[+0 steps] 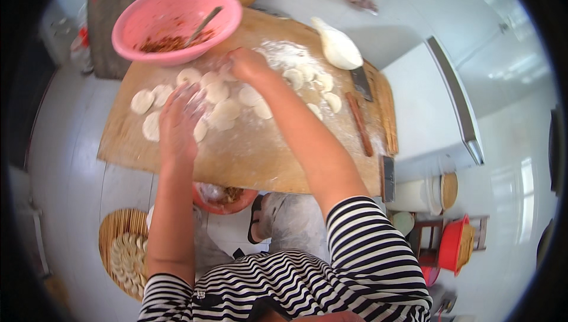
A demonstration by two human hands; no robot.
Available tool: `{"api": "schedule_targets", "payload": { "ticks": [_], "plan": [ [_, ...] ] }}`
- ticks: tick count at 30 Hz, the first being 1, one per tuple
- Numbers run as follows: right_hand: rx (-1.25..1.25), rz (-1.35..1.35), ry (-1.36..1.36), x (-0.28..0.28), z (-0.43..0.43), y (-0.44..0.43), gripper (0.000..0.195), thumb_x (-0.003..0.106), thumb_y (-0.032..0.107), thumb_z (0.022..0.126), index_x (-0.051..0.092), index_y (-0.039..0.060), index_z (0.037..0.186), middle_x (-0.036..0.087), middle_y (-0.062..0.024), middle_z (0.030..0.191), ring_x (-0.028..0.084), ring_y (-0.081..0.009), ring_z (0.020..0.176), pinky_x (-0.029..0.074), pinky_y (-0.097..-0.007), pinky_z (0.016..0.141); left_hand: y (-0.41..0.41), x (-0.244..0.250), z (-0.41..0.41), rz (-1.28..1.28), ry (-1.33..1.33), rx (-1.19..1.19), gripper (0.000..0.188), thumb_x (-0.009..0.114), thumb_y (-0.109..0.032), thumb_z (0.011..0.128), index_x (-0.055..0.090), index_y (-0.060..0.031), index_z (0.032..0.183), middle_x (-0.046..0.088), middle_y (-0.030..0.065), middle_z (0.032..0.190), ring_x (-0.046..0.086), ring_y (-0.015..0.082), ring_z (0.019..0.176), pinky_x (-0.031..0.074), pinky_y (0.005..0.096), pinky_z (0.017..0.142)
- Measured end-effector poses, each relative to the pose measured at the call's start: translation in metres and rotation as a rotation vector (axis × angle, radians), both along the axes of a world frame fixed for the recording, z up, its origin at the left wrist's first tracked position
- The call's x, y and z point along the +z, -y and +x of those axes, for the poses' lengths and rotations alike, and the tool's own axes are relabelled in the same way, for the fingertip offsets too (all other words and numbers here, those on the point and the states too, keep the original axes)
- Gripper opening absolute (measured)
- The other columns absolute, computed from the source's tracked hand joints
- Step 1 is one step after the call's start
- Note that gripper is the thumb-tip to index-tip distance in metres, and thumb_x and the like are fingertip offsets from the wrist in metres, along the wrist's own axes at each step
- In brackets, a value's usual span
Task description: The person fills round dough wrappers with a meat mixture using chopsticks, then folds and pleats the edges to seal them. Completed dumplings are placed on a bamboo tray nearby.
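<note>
My left hand, dusted with flour, hovers over the left part of a wooden board, fingers apart, nothing visible in it. Round dough wrappers lie about it: one wrapper at the far left, another to its right. My right hand is bent downward near the board's middle, fingers curled beside a wrapper; whether they pinch it is hidden. Beyond both hands stands a pink bowl with minced filling and a metal spoon.
Loose flour and small dough pieces lie right of my hands. Farther right are a white scoop, a cleaver blade and a rolling pin. Dumplings fill a round reed tray at lower left.
</note>
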State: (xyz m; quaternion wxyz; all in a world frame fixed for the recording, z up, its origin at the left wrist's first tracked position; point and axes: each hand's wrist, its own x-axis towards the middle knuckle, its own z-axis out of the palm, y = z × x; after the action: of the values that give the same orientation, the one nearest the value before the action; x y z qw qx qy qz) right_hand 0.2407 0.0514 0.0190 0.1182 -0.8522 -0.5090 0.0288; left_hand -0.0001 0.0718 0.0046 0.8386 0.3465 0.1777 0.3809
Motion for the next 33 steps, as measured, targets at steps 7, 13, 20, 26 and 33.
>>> {"api": "schedule_targets", "payload": {
  "ticks": [7,13,20,26,33],
  "plan": [
    [-0.140,-0.020,-0.343,0.011,0.020,0.007,0.029,0.076,0.018,0.070,0.075,0.0107,0.098,0.073,-0.0101,0.095,0.069,-0.0241,0.088,0.055,-0.0356,0.079,0.001,0.001,0.008,-0.039,-0.010,-0.052,0.049,0.055,-0.028,0.098,0.048,0.0028,0.136,0.055,0.0181,0.136,0.054,0.0290,0.127,0.043,0.0404,0.105],
    [0.057,0.235,-0.527,0.064,-0.034,0.039,0.021,0.071,0.014,0.075,0.073,0.0033,0.093,0.073,-0.0102,0.086,0.066,-0.0178,0.074,0.053,-0.0341,0.070,-0.003,-0.013,0.007,-0.123,0.083,-0.076,0.050,0.053,-0.032,0.099,0.049,0.0027,0.136,0.056,0.0180,0.136,0.052,0.0303,0.128,0.042,0.0442,0.108],
    [0.113,0.371,-0.643,0.057,-0.059,0.034,0.019,0.073,0.011,0.077,0.071,0.0003,0.092,0.069,-0.0024,0.081,0.062,-0.0112,0.075,0.051,-0.0276,0.070,0.001,0.003,0.009,-0.560,0.323,-0.276,0.041,0.053,-0.033,0.099,0.052,-0.0023,0.126,0.060,0.0145,0.123,0.056,0.0298,0.118,0.044,0.0479,0.107],
    [0.184,0.636,-0.490,0.057,-0.027,-0.027,0.043,0.078,0.033,0.085,0.066,0.0020,0.112,0.066,-0.0020,0.088,0.059,-0.0101,0.079,0.048,-0.0272,0.072,0.008,-0.012,0.010,-0.527,0.220,-0.165,0.032,0.063,-0.012,0.091,0.055,-0.0058,0.121,0.063,0.0093,0.118,0.061,0.0246,0.111,0.051,0.0451,0.097],
    [0.140,0.285,-0.540,0.104,-0.012,-0.069,0.035,0.073,0.039,0.088,0.071,0.0046,0.090,0.068,-0.0019,0.088,0.061,-0.0091,0.076,0.047,-0.0227,0.070,0.009,0.004,0.014,-0.441,0.164,-0.162,0.031,0.063,-0.006,0.090,0.058,-0.0085,0.121,0.069,0.0043,0.109,0.067,0.0197,0.099,0.053,0.0374,0.091]
  ]
}}
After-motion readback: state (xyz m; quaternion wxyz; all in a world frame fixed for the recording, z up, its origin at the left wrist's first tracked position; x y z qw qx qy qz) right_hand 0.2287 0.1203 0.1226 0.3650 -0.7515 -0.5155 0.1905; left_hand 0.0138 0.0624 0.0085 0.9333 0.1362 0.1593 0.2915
